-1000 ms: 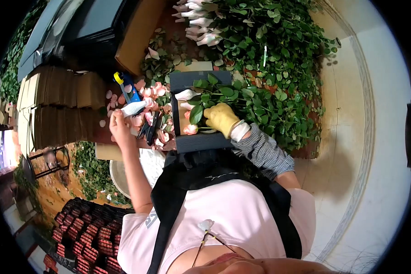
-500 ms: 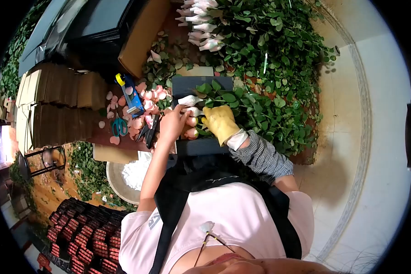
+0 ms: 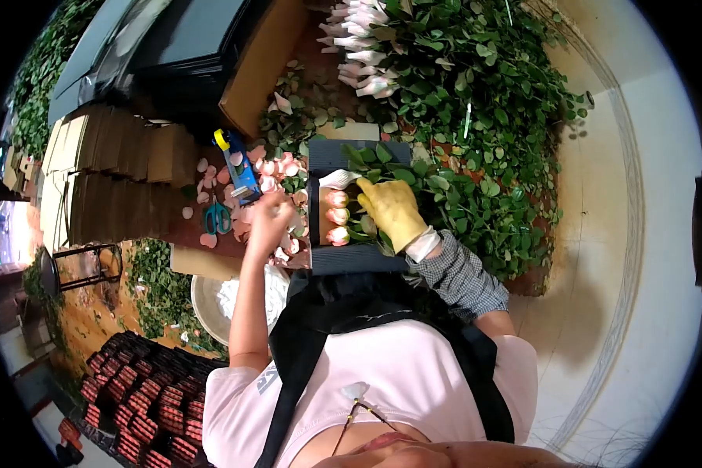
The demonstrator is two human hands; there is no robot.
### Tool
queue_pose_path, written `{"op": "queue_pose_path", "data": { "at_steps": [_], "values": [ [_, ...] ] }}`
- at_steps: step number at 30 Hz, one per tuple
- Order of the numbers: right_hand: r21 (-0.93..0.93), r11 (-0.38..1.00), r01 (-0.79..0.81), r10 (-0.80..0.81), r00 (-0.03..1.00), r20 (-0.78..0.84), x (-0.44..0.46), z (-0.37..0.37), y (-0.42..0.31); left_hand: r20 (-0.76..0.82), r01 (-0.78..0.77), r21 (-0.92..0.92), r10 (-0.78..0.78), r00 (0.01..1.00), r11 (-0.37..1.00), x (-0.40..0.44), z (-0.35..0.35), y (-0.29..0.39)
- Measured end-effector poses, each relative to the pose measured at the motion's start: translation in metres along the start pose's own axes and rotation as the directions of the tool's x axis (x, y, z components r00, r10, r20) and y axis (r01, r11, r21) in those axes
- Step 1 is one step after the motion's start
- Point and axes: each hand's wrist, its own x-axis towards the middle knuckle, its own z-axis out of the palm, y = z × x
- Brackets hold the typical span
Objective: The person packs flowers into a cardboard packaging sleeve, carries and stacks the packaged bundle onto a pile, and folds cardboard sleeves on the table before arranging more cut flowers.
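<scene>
A bare left hand (image 3: 273, 221) curls by scattered petals (image 3: 292, 168), whatever it holds unseen, while a yellow-gloved right hand (image 3: 395, 210) covers leafy stems (image 3: 438, 183), its grip hidden. Three peach roses (image 3: 337, 217) and one netted rosebud (image 3: 337, 179) lie on corrugated card (image 3: 359, 262); a heavy press could bruise them.

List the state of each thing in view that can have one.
Three pink roses: heads uncovered
Sleeved rose: head covered
Left hand: bare, fingers curled, contents unclear
Right hand: yellow-gloved, close to sleeved rose
Teal scissors: lying down, blade opening unclear
Blue tape dispenser: set down
Loose petals: scattered
Brown cardboard: stacked
Tub: holding white pieces
</scene>
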Motion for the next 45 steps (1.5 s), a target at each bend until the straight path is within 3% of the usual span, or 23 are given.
{"op": "queue_pose_path", "data": {
  "at_steps": [1,2,4,8,11,15,17,18,19,20,22,24,25,27,28,30,32,34,36,40,42,44,45],
  "values": [
    [-0.051,0.998,-0.024,0.026,0.999,0.044,0.001,0.010,0.004,0.102,0.105,0.102,-0.115,0.988,0.989,0.002,0.007,0.018],
    [-0.106,0.993,-0.049,0.058,0.995,0.086,0.003,0.024,0.011,0.106,-0.035,0.108,0.023,0.994,0.994,0.007,0.026,0.005],
    [-0.239,0.963,-0.126,0.202,0.923,0.327,0.016,0.038,0.007,0.175,0.044,0.199,-0.080,0.981,0.979,0.015,0.049,0.019],
    [-0.178,0.980,-0.084,0.099,0.992,0.077,0.010,0.046,0.013,0.010,-0.009,0.541,0.004,1.000,0.841,0.025,0.073,0.053],
    [-0.174,0.974,-0.142,0.151,0.988,0.043,0.011,0.055,0.017,-0.047,-0.206,0.465,0.257,0.965,0.861,0.026,0.085,0.043],
    [-0.047,0.988,-0.149,0.145,0.986,-0.084,0.012,0.042,0.015,-0.097,-0.118,0.324,0.157,0.983,0.939,0.014,0.060,0.045],
    [0.009,0.989,-0.145,0.145,0.981,-0.128,0.010,0.034,0.007,-0.259,-0.236,0.225,0.291,0.921,0.945,0.009,0.056,0.016],
    [0.032,0.991,-0.128,0.132,0.976,-0.172,0.011,0.028,0.004,-0.320,-0.103,0.232,0.176,0.931,0.967,0.007,0.038,0.012],
    [0.033,0.989,-0.145,0.147,0.983,-0.105,0.009,0.029,0.005,-0.390,0.018,0.005,-0.015,0.921,1.000,0.002,0.016,0.030],
    [0.042,0.989,-0.139,0.142,0.987,-0.078,0.009,0.031,0.005,-0.365,0.090,0.010,-0.081,0.927,0.996,0.003,-0.007,0.020],
    [0.054,0.992,-0.118,0.120,0.992,-0.045,0.011,0.031,0.006,-0.357,-0.303,0.183,0.350,0.866,0.935,0.008,-0.012,0.018],
    [0.044,0.993,-0.108,0.110,0.993,-0.033,0.010,0.035,0.005,-0.124,-0.175,0.029,0.177,0.976,0.984,0.009,0.008,0.006],
    [0.035,0.993,-0.110,0.111,0.993,-0.030,0.010,0.038,0.006,0.097,0.078,0.152,-0.093,0.991,0.985,0.009,0.011,0.035],
    [0.010,0.992,-0.125,0.125,0.992,-0.020,0.009,0.043,0.009,-0.010,-0.175,0.334,0.189,0.982,0.926,0.011,0.047,0.042],
    [-0.005,0.990,-0.139,0.139,0.990,-0.009,0.009,0.044,0.012,0.035,-0.114,0.332,0.108,0.994,0.936,0.011,0.057,0.063],
    [-0.026,0.985,-0.170,0.171,0.985,0.011,0.010,0.043,0.015,-0.014,-0.221,0.484,0.260,0.965,0.847,0.019,0.073,0.061],
    [-0.042,0.979,-0.200,0.201,0.979,0.029,0.012,0.043,0.018,-0.033,-0.262,0.431,0.305,0.952,0.863,0.014,0.068,0.062],
    [0.090,0.980,-0.175,0.185,0.976,-0.112,0.010,0.045,0.015,-0.103,-0.207,0.394,0.267,0.958,0.895,-0.003,0.048,0.064],
    [0.060,0.975,-0.212,0.214,0.976,-0.043,0.012,0.041,0.012,-0.132,-0.080,0.495,0.165,0.977,0.865,-0.031,0.006,0.060],
    [0.052,0.993,-0.107,0.109,0.993,-0.038,0.008,0.039,0.021,0.058,0.264,0.659,-0.397,0.916,0.704,-0.106,-0.070,-0.036],
    [0.149,0.986,-0.072,0.087,0.992,-0.093,-0.002,0.017,0.013,-0.081,0.358,0.673,-0.416,0.906,0.648,-0.156,-0.098,-0.114],
    [0.287,0.955,-0.078,0.086,0.996,-0.016,-0.007,-0.015,-0.005,-0.214,0.552,0.734,-0.637,0.740,0.394,-0.170,-0.116,-0.107],
    [0.399,0.916,-0.044,0.050,0.999,-0.005,-0.007,-0.022,-0.011,-0.249,0.560,0.698,-0.582,0.774,0.446,-0.176,-0.117,-0.139]
  ]
}}
